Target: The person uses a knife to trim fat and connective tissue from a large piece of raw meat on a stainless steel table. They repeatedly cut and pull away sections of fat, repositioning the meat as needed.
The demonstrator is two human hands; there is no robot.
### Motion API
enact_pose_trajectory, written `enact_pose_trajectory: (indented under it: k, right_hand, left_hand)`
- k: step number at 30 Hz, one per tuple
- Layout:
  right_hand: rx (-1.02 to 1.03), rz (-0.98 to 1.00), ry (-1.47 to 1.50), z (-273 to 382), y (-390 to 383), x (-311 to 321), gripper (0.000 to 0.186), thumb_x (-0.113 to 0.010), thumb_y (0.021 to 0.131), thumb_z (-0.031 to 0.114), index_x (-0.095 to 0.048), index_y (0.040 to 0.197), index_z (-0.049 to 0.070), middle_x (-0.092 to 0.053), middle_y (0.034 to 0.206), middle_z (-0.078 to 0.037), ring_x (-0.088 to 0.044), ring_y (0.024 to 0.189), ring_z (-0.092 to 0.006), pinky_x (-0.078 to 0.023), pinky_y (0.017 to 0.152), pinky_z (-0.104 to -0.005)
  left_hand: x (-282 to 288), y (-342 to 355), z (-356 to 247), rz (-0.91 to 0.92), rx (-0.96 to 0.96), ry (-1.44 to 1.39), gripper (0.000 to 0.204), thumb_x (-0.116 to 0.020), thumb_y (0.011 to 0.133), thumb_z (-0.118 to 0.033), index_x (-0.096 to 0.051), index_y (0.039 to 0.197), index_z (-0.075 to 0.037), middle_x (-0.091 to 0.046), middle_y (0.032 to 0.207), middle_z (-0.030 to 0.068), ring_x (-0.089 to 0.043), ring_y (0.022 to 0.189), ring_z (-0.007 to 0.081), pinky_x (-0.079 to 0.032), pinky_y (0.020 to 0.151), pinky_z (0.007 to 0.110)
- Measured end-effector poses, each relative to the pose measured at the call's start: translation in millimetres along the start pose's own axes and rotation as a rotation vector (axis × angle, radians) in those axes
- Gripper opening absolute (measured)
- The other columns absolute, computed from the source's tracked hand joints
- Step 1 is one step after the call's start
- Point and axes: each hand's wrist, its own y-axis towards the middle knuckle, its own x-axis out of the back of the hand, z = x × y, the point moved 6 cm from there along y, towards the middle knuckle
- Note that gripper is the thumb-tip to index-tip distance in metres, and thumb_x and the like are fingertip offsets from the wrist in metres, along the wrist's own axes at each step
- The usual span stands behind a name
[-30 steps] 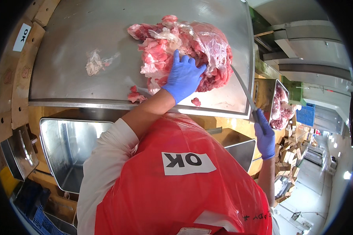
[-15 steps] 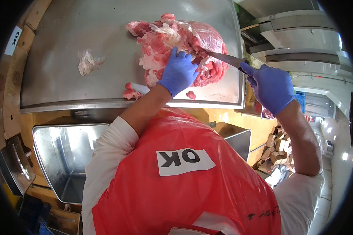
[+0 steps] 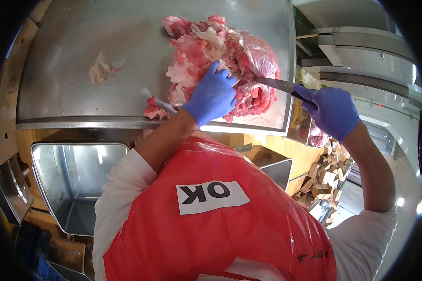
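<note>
A large piece of raw meat (image 3: 199, 61), pink with white fat, lies on the metal table in front of me. My left hand (image 3: 211, 97), in a blue glove, presses on its near side, with the fingers bent into the meat. My right hand (image 3: 332, 111), also gloved in blue, is wrapped round the dark handle of a knife (image 3: 280, 85). The blade points left, and its tip is hidden in the folds of the meat. Beside my left wrist lie a small meat scrap (image 3: 154, 110) and a whitish strip (image 3: 157, 99) partly under the forearm.
A pale fat scrap (image 3: 100, 69) lies on the metal table (image 3: 75, 89) to the left. Below the table's near edge stand a metal tub (image 3: 79, 187) and another metal bin (image 3: 276, 171). More meat (image 3: 318, 136) sits in a tray at right, above piled brown blocks (image 3: 321, 180).
The view has tilted slightly, so the table and meat sit a little differently in it. Both hands keep their places at the meat, and the knife tip stays in its folds.
</note>
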Motion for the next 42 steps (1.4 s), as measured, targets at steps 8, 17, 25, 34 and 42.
enact_pose_trajectory:
  k: [8, 17, 25, 34, 42]
  right_hand:
    - [0.010, 0.091, 0.166, -33.3, 26.0, -32.6, 0.040, -0.071, 0.100, 0.034, -0.071, 0.139, 0.029, -0.073, 0.081, -0.018, -0.074, 0.078, -0.0396, -0.060, 0.074, -0.0516]
    - [-0.079, -0.145, 0.846, -41.0, -16.3, -193.7, 0.063, -0.076, 0.096, 0.023, -0.058, 0.155, 0.032, -0.077, 0.103, -0.021, -0.077, 0.089, -0.0410, -0.062, 0.076, -0.0475]
    - [-0.117, -0.454, 1.273, 13.6, -11.4, -280.3, 0.061, -0.079, 0.096, 0.017, -0.061, 0.154, 0.022, -0.079, 0.118, -0.019, -0.079, 0.106, -0.0341, -0.061, 0.088, -0.0361]
    - [-0.178, -0.055, 0.460, -29.4, -34.7, -112.3, 0.051, -0.063, 0.105, 0.044, -0.058, 0.154, 0.033, -0.077, 0.089, -0.020, -0.077, 0.084, -0.0405, -0.060, 0.077, -0.0543]
    - [-0.212, -0.123, 0.327, 9.6, -22.2, -134.7, 0.051, -0.061, 0.107, 0.037, -0.055, 0.157, 0.031, -0.075, 0.082, -0.014, -0.075, 0.073, -0.0372, -0.060, 0.067, -0.0532]
  left_hand:
    - [-4.7, 4.9, -2.6, 0.075, -0.016, -0.070, 0.021, -0.072, 0.087, -0.028, -0.077, 0.074, -0.013, -0.070, 0.098, 0.0044, -0.062, 0.107, 0.0261, -0.034, 0.120, 0.055]
    - [-0.6, 11.9, 2.3, 0.001, -0.077, -0.114, 0.016, -0.074, 0.078, -0.024, -0.073, 0.068, -0.012, -0.065, 0.087, 0.0045, -0.061, 0.099, 0.0264, -0.043, 0.109, 0.048]
    - [0.3, 15.8, 0.4, 0.058, -0.088, -0.050, 0.017, -0.074, 0.079, -0.026, -0.075, 0.069, -0.012, -0.064, 0.084, 0.0043, -0.061, 0.096, 0.0257, -0.044, 0.101, 0.045]
    - [-2.3, 20.1, -2.6, -0.011, -0.018, 0.002, 0.018, -0.074, 0.080, -0.028, -0.074, 0.069, -0.014, -0.065, 0.085, 0.0042, -0.061, 0.096, 0.0274, -0.044, 0.102, 0.046]
    - [-14.3, 21.6, -10.2, 0.026, 0.072, -0.059, 0.018, -0.072, 0.081, -0.027, -0.074, 0.068, -0.014, -0.067, 0.087, 0.0049, -0.061, 0.097, 0.0273, -0.043, 0.101, 0.047]
